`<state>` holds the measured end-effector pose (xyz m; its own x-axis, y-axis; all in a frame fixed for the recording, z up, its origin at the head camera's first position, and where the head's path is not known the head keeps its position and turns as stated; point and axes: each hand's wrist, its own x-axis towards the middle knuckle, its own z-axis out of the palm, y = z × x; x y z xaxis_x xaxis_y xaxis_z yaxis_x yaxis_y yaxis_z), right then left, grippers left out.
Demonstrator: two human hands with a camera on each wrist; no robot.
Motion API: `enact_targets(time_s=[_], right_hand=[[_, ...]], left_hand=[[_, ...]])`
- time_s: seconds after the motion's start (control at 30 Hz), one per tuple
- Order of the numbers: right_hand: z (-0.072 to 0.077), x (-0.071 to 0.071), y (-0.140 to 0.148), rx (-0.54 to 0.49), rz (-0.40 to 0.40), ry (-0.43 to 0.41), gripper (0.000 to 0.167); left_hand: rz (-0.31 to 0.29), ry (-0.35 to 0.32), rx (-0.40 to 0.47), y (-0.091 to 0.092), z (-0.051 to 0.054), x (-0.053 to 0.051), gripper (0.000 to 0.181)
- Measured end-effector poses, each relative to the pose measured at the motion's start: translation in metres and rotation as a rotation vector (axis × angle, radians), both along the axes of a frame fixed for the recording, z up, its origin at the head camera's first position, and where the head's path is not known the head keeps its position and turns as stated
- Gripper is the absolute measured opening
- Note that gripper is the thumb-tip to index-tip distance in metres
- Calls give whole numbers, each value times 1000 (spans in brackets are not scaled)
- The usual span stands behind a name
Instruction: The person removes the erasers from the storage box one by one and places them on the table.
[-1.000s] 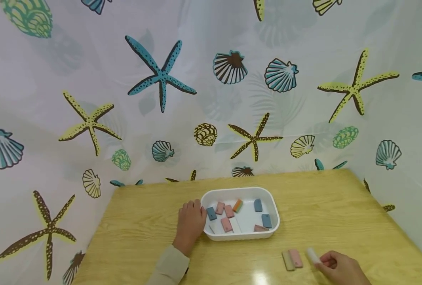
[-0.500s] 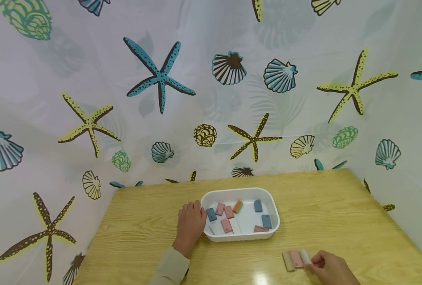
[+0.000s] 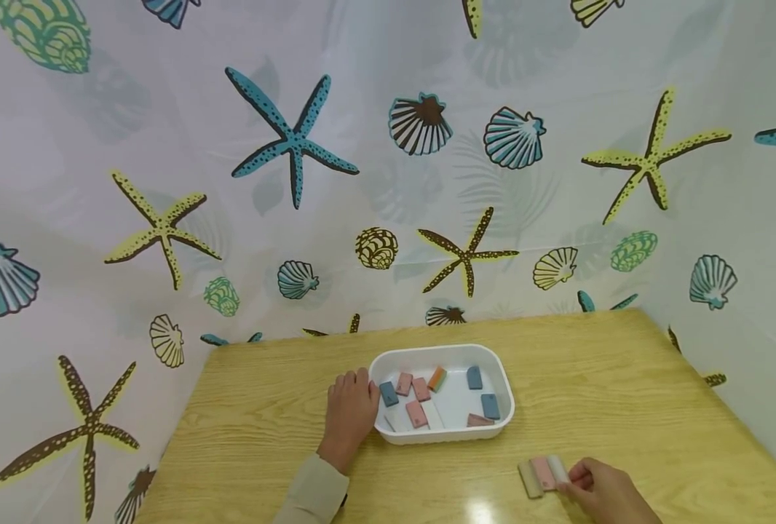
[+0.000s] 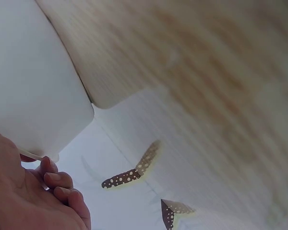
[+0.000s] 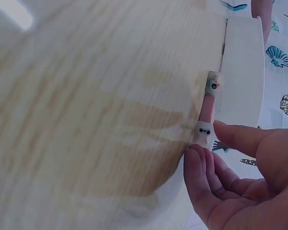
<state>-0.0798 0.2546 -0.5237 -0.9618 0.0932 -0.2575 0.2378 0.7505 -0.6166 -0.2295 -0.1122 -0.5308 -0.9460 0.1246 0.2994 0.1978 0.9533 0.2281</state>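
My left hand [image 3: 351, 411] grips the left rim of the white tray [image 3: 440, 435]; the left wrist view shows its curled fingers at the tray's edge. Near the table's front right, my right hand [image 3: 600, 489] pinches a whitish eraser-like block [image 3: 558, 470] between thumb and fingers. That block stands against a pink block [image 3: 543, 474], with a beige block [image 3: 530, 479] on the pink one's left. In the right wrist view the three form a row, and small dark dots show on the end of the held block [image 5: 203, 134].
Inside the tray lie several small blocks: blue [image 3: 489, 406], pink [image 3: 416, 414], white, and one orange and green [image 3: 437, 378]. Behind the wooden table [image 3: 598, 378] hangs a curtain [image 3: 388, 189] printed with starfish and shells.
My right hand has moved left with the whitish block, bringing it from apart to beside the pink block. The left hand has stayed at the tray.
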Motion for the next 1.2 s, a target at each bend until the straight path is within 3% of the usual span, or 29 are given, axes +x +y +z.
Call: enact_targets(time_s=[0.27,0.53,0.7,0.9,1.2], right_hand=[[7,-4,0,-1,50,-11,23],[40,-18,1,-50,79,83,19],[53,-28,-15,-126,178,199,22],[63,-48,-40,-146,271,292,17],[62,-85,-65,-229,461,310,11]], left_hand=[[8,-5,-3,0,0,-2,20],[-7,-9,8,4,1,-1,20],[12,-6,-9,2,2,-1,21],[14,-1,-11,0,1,0,21],[20,-17,-22,2,4,1,20]])
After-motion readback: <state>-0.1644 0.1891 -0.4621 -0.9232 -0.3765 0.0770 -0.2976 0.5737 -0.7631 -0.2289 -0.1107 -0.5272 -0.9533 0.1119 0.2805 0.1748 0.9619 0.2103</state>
